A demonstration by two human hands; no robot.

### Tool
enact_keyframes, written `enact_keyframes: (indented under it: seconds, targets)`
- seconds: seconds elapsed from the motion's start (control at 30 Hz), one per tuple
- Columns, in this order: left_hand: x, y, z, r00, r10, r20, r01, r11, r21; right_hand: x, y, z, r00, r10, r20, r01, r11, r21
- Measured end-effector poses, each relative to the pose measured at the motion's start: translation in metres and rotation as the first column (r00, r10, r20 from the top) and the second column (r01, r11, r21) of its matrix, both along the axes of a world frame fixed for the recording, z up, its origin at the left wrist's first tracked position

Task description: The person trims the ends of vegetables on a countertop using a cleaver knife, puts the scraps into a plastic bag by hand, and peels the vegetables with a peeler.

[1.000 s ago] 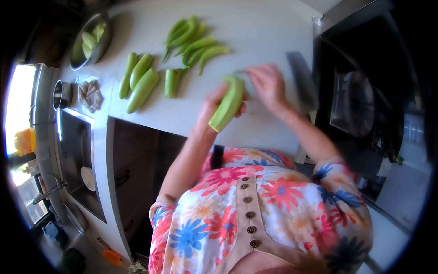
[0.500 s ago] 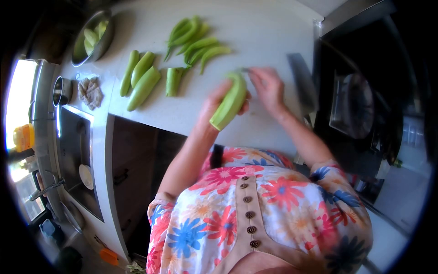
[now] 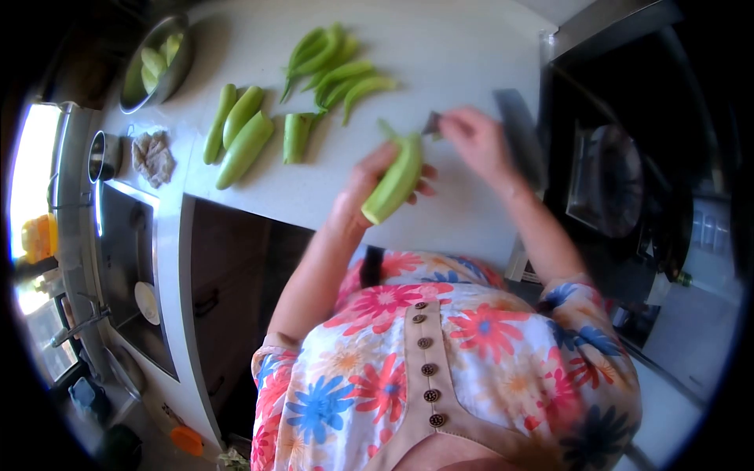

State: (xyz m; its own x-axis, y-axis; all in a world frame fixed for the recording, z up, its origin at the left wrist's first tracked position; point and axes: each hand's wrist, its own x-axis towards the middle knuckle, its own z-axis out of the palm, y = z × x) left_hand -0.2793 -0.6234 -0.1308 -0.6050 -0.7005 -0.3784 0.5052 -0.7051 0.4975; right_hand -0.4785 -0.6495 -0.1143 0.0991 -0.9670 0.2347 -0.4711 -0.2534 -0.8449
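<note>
White worktop [image 3: 471, 55] lies beneath both forearms [image 3: 312, 265], which reach forward and inward. The left hand [image 3: 367, 174] is curled around a pale green gourd [image 3: 398, 182], held aslant above the worktop's near side. The right hand [image 3: 476, 135], raised by the gourd's far end, pinches a small dark, blurred tool [image 3: 431, 123].

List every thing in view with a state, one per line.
Left grip: closed around held gourd
Held gourd: tilted, near end cut
Right grip: pinching dark tool
Dark tool: held, blurred
Three gourds: lying side by side
Peppers: lying bunched
Bowl: holding green pieces
Cloth: crumpled
</note>
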Motion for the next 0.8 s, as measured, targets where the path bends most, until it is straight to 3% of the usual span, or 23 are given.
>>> enact_keyframes:
  seconds: [0.07, 0.13, 0.2, 0.27, 0.43, 0.5, 0.6, 0.7, 0.8]
  targets:
    - [0.003, -0.004, -0.014, 0.997, 0.003, -0.079, 0.004, 0.995, 0.095, 0.003, 0.006, 0.014, 0.981, 0.13, -0.145, -0.143, 0.986, -0.083]
    - [0.005, -0.003, -0.02, 0.991, -0.011, -0.135, 0.021, 0.997, 0.073, 0.003, 0.009, 0.023, 0.902, 0.274, -0.334, -0.33, 0.936, -0.121]
    - [0.008, -0.002, -0.028, 0.978, -0.007, -0.21, 0.028, 0.995, 0.096, 0.01, 0.015, 0.031, 0.85, 0.288, -0.442, -0.373, 0.921, -0.117]
    - [-0.002, 0.0, -0.026, 0.982, 0.13, -0.136, -0.101, 0.973, 0.206, 0.016, 0.019, 0.037, 0.786, 0.321, -0.528, -0.435, 0.895, -0.103]
    - [-0.01, 0.003, -0.025, 0.958, 0.254, -0.133, -0.226, 0.954, 0.195, 0.041, 0.027, 0.036, 0.785, 0.29, -0.548, -0.506, 0.811, -0.295]
    - [-0.009, 0.003, -0.03, 0.957, 0.258, -0.129, -0.24, 0.961, 0.14, 0.04, 0.024, 0.036, 0.751, 0.299, -0.588, -0.535, 0.797, -0.278]
    - [-0.01, 0.007, -0.026, 0.953, 0.299, 0.045, -0.301, 0.952, 0.048, 0.04, 0.018, 0.034, 0.743, 0.37, -0.557, -0.574, 0.78, -0.248]
    - [-0.005, 0.014, -0.014, 0.976, 0.196, 0.097, -0.196, 0.981, -0.018, 0.033, 0.002, 0.034, 0.744, 0.437, -0.506, -0.575, 0.804, -0.152]
    - [-0.005, 0.019, 0.012, 0.965, 0.138, 0.221, -0.163, 0.982, 0.096, 0.013, -0.025, 0.025, 0.766, 0.456, -0.453, -0.541, 0.838, -0.071]
